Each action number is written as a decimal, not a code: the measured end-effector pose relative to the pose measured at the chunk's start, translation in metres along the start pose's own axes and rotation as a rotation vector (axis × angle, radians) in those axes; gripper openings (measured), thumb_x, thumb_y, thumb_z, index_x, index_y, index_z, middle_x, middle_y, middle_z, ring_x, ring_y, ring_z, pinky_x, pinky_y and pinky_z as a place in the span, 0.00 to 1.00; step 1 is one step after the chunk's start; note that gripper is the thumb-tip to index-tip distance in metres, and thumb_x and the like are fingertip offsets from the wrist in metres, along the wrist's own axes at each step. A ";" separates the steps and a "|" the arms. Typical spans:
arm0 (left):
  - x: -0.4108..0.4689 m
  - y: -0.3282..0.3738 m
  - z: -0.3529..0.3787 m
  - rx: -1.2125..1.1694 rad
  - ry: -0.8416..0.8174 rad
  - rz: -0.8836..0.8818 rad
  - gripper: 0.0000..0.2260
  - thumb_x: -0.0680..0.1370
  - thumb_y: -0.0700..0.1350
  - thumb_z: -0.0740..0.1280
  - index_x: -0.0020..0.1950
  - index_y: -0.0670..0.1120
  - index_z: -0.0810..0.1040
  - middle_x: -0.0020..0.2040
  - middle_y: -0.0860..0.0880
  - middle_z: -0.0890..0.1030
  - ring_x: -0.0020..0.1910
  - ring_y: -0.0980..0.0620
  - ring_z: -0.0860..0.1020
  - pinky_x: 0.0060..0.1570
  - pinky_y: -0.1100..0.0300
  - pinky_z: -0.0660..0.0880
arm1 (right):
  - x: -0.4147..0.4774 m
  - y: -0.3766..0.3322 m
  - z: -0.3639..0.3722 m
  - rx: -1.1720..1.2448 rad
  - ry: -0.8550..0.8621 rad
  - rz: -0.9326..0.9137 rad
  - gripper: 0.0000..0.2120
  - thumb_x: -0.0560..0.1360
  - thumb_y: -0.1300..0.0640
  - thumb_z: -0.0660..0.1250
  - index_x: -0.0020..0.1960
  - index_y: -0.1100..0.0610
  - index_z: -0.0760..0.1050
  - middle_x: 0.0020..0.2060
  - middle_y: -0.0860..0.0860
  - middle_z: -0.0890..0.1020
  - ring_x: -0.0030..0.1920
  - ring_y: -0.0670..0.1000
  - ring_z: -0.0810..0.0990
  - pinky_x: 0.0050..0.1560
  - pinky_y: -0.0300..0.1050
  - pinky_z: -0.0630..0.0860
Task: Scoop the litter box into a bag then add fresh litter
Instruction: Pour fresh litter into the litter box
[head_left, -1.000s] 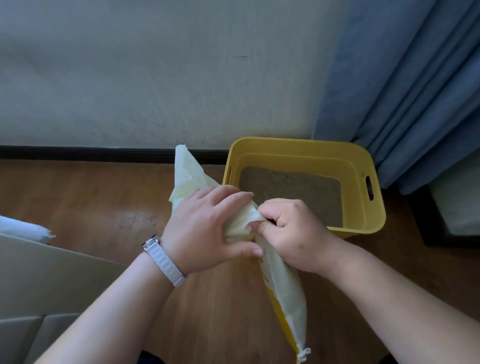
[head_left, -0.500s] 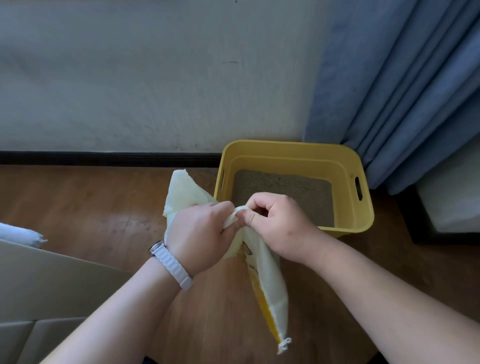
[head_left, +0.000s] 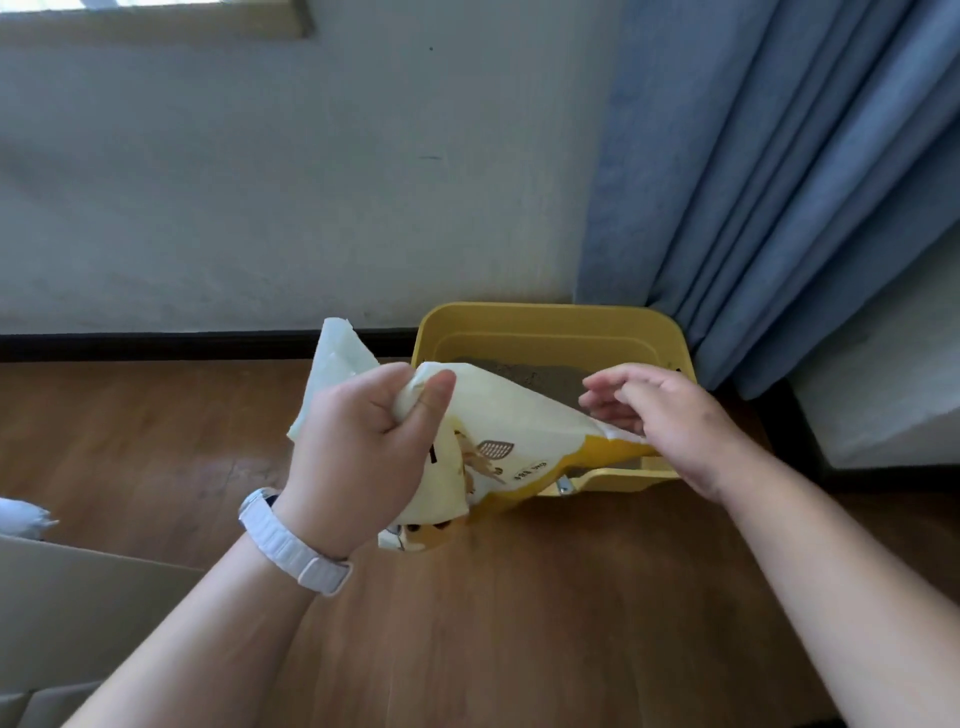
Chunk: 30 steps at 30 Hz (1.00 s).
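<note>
Litter bag (head_left: 511, 415) hangs bunched in the left hand's (head_left: 363, 457) grip; the right hand (head_left: 670, 415), fingers loosely spread, touches its other end. Beyond both hands, a yellow litter box (head_left: 545, 314) sits on the wooden floor (head_left: 519, 623) by the wall (head_left: 260, 182) and a blue curtain (head_left: 779, 182).

The right hand (head_left: 670, 415) let go of the bunched top of the litter bag (head_left: 519, 415), which both hands had been pinching together, and moved off to the right, fingers loosened, to the bag's far end; whether it gripped that end could not be told. The left hand (head_left: 358, 457) was left gripping the bunched top alone. The bag, which had hung straight down in front of the litter box (head_left: 550, 322), swung up and lay sideways across the box's near rim.
</note>
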<state>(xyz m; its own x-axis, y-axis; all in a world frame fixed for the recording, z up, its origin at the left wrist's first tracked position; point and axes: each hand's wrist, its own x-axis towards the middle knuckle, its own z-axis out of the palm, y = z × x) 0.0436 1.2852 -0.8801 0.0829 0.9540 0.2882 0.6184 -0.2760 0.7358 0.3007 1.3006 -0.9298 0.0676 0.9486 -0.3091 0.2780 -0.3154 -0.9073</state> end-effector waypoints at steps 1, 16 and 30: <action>0.003 0.005 0.000 -0.013 0.004 -0.010 0.23 0.77 0.54 0.64 0.28 0.41 0.66 0.23 0.46 0.69 0.23 0.55 0.68 0.22 0.65 0.64 | 0.003 0.004 -0.006 -0.026 0.057 -0.003 0.16 0.82 0.60 0.55 0.49 0.51 0.82 0.47 0.49 0.85 0.53 0.50 0.82 0.59 0.47 0.77; 0.065 0.100 0.010 -0.130 0.076 0.032 0.23 0.78 0.51 0.67 0.32 0.35 0.66 0.26 0.47 0.68 0.25 0.53 0.66 0.22 0.60 0.64 | 0.007 0.034 -0.032 0.510 -0.143 0.013 0.32 0.67 0.39 0.76 0.65 0.52 0.72 0.62 0.55 0.80 0.62 0.56 0.79 0.65 0.56 0.74; 0.091 0.135 0.057 -0.294 0.100 0.057 0.17 0.79 0.49 0.67 0.34 0.40 0.75 0.26 0.51 0.75 0.26 0.55 0.73 0.23 0.61 0.70 | 0.034 0.072 -0.029 0.937 -0.296 0.281 0.29 0.69 0.64 0.67 0.69 0.54 0.69 0.55 0.58 0.81 0.51 0.60 0.82 0.47 0.56 0.80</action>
<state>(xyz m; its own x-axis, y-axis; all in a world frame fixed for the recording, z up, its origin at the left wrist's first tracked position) 0.1788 1.3410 -0.7896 0.0245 0.9238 0.3820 0.3616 -0.3644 0.8582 0.3507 1.3112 -0.9977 -0.2602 0.8335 -0.4874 -0.5816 -0.5382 -0.6100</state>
